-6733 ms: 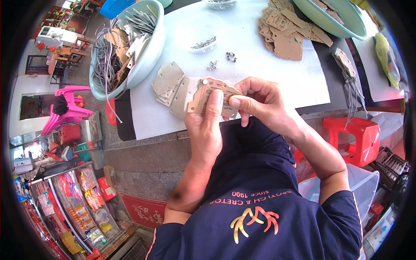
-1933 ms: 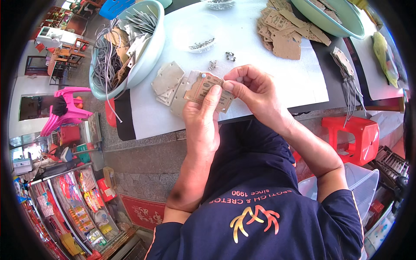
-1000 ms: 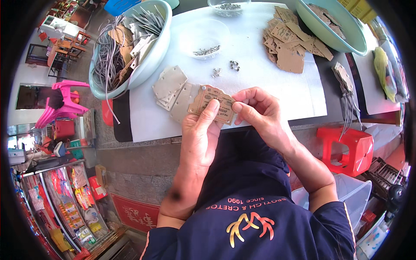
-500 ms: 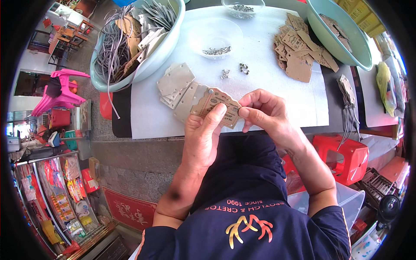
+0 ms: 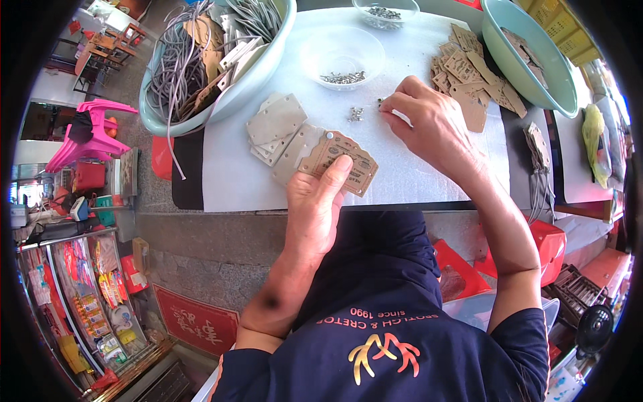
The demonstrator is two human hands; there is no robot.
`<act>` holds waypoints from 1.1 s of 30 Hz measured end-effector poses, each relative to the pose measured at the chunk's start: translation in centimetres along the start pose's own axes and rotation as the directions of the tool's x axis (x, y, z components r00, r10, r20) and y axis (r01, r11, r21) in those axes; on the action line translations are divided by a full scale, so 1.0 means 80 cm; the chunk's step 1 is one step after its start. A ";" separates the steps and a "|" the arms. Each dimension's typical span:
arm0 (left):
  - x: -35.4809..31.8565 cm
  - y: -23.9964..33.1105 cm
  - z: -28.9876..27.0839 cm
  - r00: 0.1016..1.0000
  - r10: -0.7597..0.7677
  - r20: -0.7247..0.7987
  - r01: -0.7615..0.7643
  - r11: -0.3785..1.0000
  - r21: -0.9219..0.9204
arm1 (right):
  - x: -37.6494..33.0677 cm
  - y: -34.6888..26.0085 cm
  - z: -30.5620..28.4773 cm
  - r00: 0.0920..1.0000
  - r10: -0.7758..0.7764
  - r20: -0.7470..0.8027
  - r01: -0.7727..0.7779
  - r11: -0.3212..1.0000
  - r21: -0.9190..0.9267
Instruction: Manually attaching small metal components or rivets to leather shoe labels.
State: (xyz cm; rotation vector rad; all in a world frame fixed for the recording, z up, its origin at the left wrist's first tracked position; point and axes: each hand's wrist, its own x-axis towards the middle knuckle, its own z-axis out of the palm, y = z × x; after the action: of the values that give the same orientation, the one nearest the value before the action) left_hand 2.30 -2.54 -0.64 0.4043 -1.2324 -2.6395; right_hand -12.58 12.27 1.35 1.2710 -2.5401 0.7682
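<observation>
My left hand (image 5: pixel 313 208) grips a brown card with printing and small holes (image 5: pixel 338 161), the thumb flat on its face. A round silver stud (image 5: pixel 329 135) sits at the card's upper left corner. Beside and partly under it, several pale grey plates with holes (image 5: pixel 278 124) lie fanned on the white sheet. My right hand (image 5: pixel 432 127) is over the sheet, thumb and forefinger drawn together at a small cluster of metal fasteners, mostly covered by the fingers. What lies between the fingertips is too small to make out. Another small cluster of silver fasteners (image 5: pixel 355 114) lies to their left.
A clear bowl with metal fasteners (image 5: pixel 343 77) stands behind, another clear bowl (image 5: pixel 385 17) farther back. Brown cards (image 5: pixel 469 74) are heaped at right beside a green basin (image 5: pixel 529 87). At left, another basin (image 5: pixel 258 77) holds grey cords and plates. A red stool (image 5: pixel 549 248) is below right.
My right hand has left the card's right edge and moved up and right to the fastener cluster. My left hand keeps hold of the card.
</observation>
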 end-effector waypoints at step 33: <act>0.003 -0.002 0.003 1.000 0.021 0.006 -0.022 1.000 0.023 | -0.050 0.008 -0.032 0.987 0.040 0.156 -0.073 0.975 0.209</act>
State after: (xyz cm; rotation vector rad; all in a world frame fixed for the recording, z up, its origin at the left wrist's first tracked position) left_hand 2.00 -2.37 -0.64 0.3850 -1.2627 -2.6128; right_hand -10.81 16.69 1.72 1.3749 -2.6829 1.0188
